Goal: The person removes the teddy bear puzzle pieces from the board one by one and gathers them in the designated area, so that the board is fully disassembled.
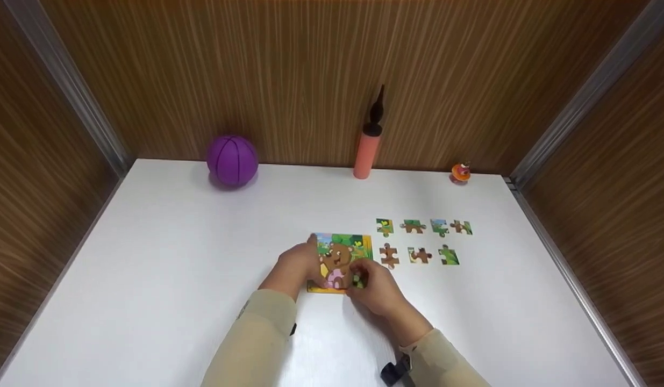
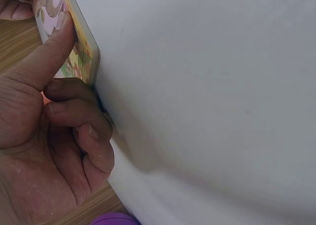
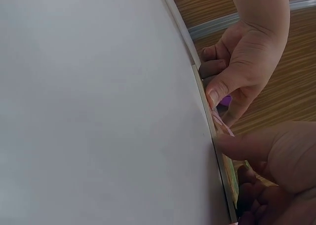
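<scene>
Puzzle board [image 1: 342, 258] lies flat on the white tabletop [image 1: 176, 258], a little right of the middle and nearer the front edge than the back. It is close to square, so no long axis stands out; its sides run about parallel with the tabletop's edges, and the bear picture stands upright toward the front edge, head toward the back wall. The left hand [image 1: 297, 266] grips the board's left side: the left wrist view shows the thumb [image 2: 52, 47] pressed flat on the picture face and the other fingers [image 2: 79, 116] curled against the rim. The right hand [image 1: 377, 290] sits at the front right corner, its fingers bent over the board there; the right wrist view shows a fingertip [image 3: 237, 146] against the rim, but whether it pinches a loose piece cannot be told. Seven loose pieces [image 1: 420, 242] lie in two rows just right of the board, four behind and three in front, apart from one another. Along the back edge stand a purple ball [image 1: 232, 160] toward the left, an orange pump [image 1: 368, 145] near the middle, upright with its black handle upward, and a small orange toy [image 1: 461, 172] toward the right corner.
</scene>
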`<action>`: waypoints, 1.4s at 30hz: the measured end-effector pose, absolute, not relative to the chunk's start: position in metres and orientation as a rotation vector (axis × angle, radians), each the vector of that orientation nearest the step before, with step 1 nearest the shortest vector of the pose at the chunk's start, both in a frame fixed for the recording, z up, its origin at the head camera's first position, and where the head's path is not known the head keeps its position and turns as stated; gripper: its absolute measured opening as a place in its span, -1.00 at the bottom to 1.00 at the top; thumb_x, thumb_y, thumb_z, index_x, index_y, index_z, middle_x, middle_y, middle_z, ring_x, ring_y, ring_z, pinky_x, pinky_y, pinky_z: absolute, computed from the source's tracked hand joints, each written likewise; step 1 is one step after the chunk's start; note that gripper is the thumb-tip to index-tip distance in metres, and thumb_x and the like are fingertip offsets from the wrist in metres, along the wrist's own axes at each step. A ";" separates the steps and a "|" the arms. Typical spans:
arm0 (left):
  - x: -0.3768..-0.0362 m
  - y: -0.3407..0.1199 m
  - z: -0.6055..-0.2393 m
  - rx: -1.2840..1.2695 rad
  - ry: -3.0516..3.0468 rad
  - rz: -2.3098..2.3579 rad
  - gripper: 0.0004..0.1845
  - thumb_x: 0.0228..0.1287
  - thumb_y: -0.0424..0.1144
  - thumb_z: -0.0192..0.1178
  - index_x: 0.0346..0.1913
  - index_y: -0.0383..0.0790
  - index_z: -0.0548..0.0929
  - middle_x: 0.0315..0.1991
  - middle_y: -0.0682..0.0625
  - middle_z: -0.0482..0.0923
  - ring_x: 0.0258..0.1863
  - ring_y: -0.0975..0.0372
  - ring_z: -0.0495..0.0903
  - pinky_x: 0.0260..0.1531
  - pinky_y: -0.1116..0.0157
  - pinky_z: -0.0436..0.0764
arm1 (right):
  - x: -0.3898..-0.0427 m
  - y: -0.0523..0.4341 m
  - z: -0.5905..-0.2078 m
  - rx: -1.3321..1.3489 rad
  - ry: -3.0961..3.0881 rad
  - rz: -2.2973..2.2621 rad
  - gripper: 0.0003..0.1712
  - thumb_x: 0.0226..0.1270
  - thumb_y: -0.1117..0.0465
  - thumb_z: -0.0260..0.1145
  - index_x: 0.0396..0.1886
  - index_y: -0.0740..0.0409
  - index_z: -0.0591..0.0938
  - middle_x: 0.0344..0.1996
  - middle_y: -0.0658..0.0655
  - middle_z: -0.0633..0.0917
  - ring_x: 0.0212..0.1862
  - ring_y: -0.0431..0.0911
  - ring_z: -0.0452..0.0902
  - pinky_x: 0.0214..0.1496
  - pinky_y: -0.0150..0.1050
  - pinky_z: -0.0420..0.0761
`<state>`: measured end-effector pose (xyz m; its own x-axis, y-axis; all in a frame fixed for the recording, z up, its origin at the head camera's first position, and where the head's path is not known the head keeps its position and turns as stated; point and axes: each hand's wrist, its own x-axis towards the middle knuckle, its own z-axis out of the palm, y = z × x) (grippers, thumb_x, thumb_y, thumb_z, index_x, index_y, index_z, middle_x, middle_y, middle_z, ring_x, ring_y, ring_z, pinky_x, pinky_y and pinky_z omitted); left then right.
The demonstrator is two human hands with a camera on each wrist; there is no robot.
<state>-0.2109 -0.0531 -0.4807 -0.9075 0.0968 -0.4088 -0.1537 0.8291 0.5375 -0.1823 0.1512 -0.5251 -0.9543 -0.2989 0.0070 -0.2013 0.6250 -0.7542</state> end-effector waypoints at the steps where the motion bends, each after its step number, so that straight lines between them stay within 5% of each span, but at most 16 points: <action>1: -0.211 -0.053 -0.481 -0.046 2.584 0.810 0.37 -0.01 -0.15 0.74 0.70 -0.36 -0.01 0.53 -0.34 0.34 0.53 -0.12 0.33 0.51 0.02 0.32 | -0.182 0.152 -0.525 -0.422 2.725 -1.249 -0.49 0.15 0.47 0.56 0.12 0.28 0.65 -0.13 0.11 0.66 -0.08 -0.03 0.58 0.04 -0.03 0.67; 14: -0.211 -0.054 -0.483 -0.054 2.587 0.846 0.34 0.00 -0.21 0.72 0.70 -0.34 -0.01 0.52 -0.33 0.37 0.51 -0.12 0.36 0.49 0.00 0.35 | -0.190 0.182 -0.523 -0.352 2.797 -1.273 -0.52 0.19 0.52 0.53 0.10 0.18 0.70 -0.11 0.12 0.62 -0.11 -0.03 0.53 -0.01 -0.03 0.60; 21: -0.210 -0.056 -0.484 -0.058 2.595 0.854 0.34 -0.02 -0.19 0.73 0.70 -0.34 0.01 0.50 -0.34 0.39 0.50 -0.13 0.38 0.49 -0.01 0.35 | -0.197 0.214 -0.526 -0.396 2.869 -1.309 -0.46 0.20 0.55 0.47 0.20 0.26 0.69 -0.02 0.16 0.69 0.05 0.06 0.56 0.20 0.11 0.60; 30: -0.210 -0.054 -0.484 -0.066 2.585 0.857 0.34 -0.01 -0.17 0.73 0.71 -0.32 0.01 0.51 -0.32 0.39 0.50 -0.12 0.37 0.50 -0.03 0.34 | -0.200 0.255 -0.523 -0.350 2.942 -1.304 -0.47 0.23 0.54 0.47 0.22 0.32 0.65 -0.04 0.28 0.63 0.01 0.15 0.58 0.12 0.09 0.62; 42: -0.213 -0.056 -0.485 -0.050 2.591 0.803 0.35 0.00 -0.14 0.72 0.71 -0.30 -0.01 0.49 -0.31 0.42 0.49 -0.12 0.40 0.47 -0.02 0.38 | -0.207 0.312 -0.518 -0.107 2.975 -1.198 -0.44 0.50 0.48 0.27 0.44 0.29 0.46 0.12 0.41 0.49 0.12 0.22 0.51 0.19 0.14 0.55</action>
<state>-0.2125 -0.0557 -0.4854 -0.9089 0.0893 -0.4074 -0.1568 0.8320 0.5321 -0.2067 0.3118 -0.5181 -0.9955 -0.0371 0.0869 -0.0869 0.7194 -0.6891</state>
